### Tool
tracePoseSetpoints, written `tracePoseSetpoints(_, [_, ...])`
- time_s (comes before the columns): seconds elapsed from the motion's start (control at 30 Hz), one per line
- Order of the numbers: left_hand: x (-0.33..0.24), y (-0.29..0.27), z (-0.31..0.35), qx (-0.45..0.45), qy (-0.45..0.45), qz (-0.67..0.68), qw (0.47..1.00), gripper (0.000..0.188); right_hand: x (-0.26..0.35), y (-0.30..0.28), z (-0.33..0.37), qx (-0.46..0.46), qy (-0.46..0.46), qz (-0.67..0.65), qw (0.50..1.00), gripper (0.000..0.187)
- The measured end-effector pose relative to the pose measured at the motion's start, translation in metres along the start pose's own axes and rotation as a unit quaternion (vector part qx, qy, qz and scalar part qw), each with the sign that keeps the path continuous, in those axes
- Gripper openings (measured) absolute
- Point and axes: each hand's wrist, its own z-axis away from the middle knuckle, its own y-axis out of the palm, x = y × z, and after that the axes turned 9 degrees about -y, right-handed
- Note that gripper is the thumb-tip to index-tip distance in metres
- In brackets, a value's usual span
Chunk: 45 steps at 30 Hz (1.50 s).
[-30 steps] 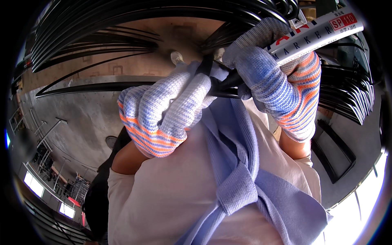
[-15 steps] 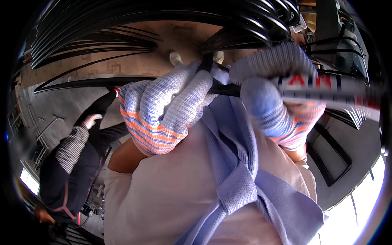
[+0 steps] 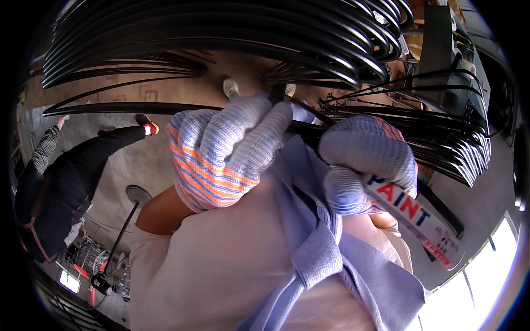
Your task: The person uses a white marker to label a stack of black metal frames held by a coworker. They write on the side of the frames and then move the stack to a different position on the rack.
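Observation:
My left hand (image 3: 223, 157), in a knitted white-blue glove with orange stripes, is closed round a black metal tube (image 3: 138, 109) held level in front of my chest. The tube runs out to the left and passes on behind my fingers toward the right hand. In a matching glove, my right hand (image 3: 369, 163) is closed on a white paint marker (image 3: 414, 218), whose barrel slants down to the right. The marker's tip end is hidden by the fingers, close to the tube; I cannot tell if it touches.
Rows of bent black tubes (image 3: 221, 33) hang across the far side. More bent tubes (image 3: 452, 149) are stacked at the right. To the left, a person in dark clothes (image 3: 72, 176) stands near a black stand (image 3: 138, 194). A grey machine (image 3: 441, 49) stands at far right.
The marker has swung from nearly level to slanting down right as my right hand turned. My left hand stays closed on the tube. The other person has moved further left.

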Motion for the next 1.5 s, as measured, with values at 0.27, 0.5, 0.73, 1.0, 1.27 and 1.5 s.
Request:
tracePoseSetpoints(0.27, [0.003, 0.006, -0.002, -0.040, 0.010, 0.009, 0.999, 0.029, 0.012, -0.010, -0.005, 0.050, 0.148, -0.067, 0.985, 0.020])
tracePoseSetpoints(0.5, [0.008, 0.013, 0.004, -0.084, 0.011, 0.003, 0.996, 0.033, 0.018, -0.014, -0.015, 0.090, 0.461, -0.159, 0.869, 0.027])
tracePoseSetpoints(0.73, [0.006, 0.012, 0.002, -0.077, 0.013, 0.006, 0.997, 0.031, 0.009, -0.007, -0.001, 0.098, 0.234, -0.074, 0.964, 0.024])
tracePoseSetpoints(1.0, [0.003, 0.009, 0.004, -0.061, 0.009, -0.009, 0.998, 0.031, -0.012, 0.002, 0.011, 0.022, 0.145, -0.138, 0.979, 0.023])
tracePoseSetpoints(1.27, [0.008, 0.008, 0.001, -0.065, 0.035, 0.008, 0.997, 0.028, -0.035, -0.005, 0.035, -0.457, 0.078, -0.487, 0.740, 0.034])
tracePoseSetpoints(1.5, [0.008, 0.011, -0.001, -0.064, 0.051, 0.007, 0.997, 0.028, -0.035, -0.009, 0.039, -0.567, 0.093, -0.374, 0.728, 0.032])
